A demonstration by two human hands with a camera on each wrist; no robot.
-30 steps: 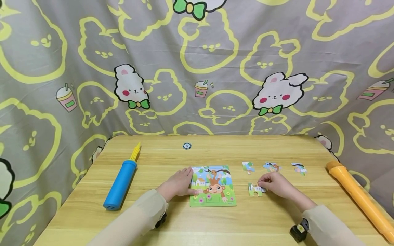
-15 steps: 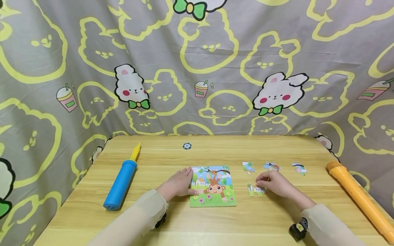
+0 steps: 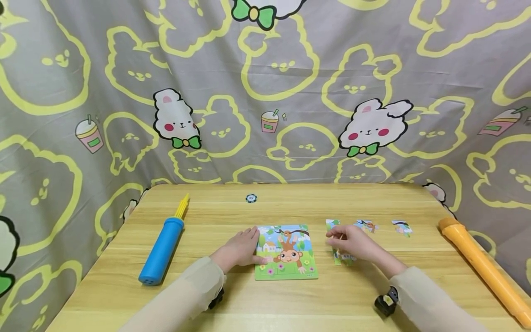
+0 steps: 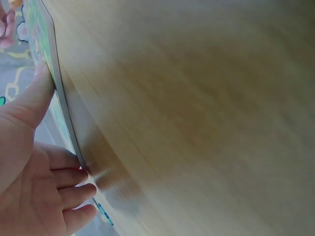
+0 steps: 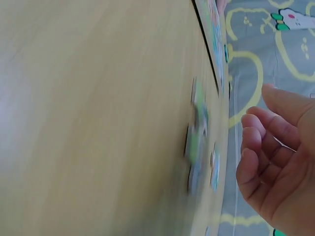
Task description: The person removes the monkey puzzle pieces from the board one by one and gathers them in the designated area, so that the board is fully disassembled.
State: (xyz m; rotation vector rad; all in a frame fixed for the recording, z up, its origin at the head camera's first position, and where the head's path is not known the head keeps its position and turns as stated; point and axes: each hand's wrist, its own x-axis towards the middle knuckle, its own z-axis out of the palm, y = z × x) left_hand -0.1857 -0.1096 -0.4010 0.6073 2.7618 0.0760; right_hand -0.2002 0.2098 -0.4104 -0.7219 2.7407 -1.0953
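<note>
A square monkey jigsaw puzzle board (image 3: 286, 263) lies flat in the middle of the table. My left hand (image 3: 239, 248) rests along its left edge; in the left wrist view the thumb (image 4: 38, 96) lies on the board, with the fingers extended at its corner. Over the loose jigsaw pieces to the right hovers my right hand (image 3: 352, 242), its fingers loosely bent and holding nothing, as the right wrist view shows. Below it, a green-edged jigsaw piece (image 3: 337, 259) is partly hidden. Another piece (image 3: 330, 223) shows just behind the fingers.
Two more jigsaw pieces, one with a brown figure (image 3: 367, 225) and one with a branch (image 3: 401, 227), lie farther right. A blue hand pump (image 3: 162, 251) is at the left, an orange tube (image 3: 481, 267) along the right edge. A round chip (image 3: 251, 198) lies near the back.
My right hand has let go of the jigsaw piece in the front row and moved up and to the left, its fingers now apart. The left hand stays on the board.
</note>
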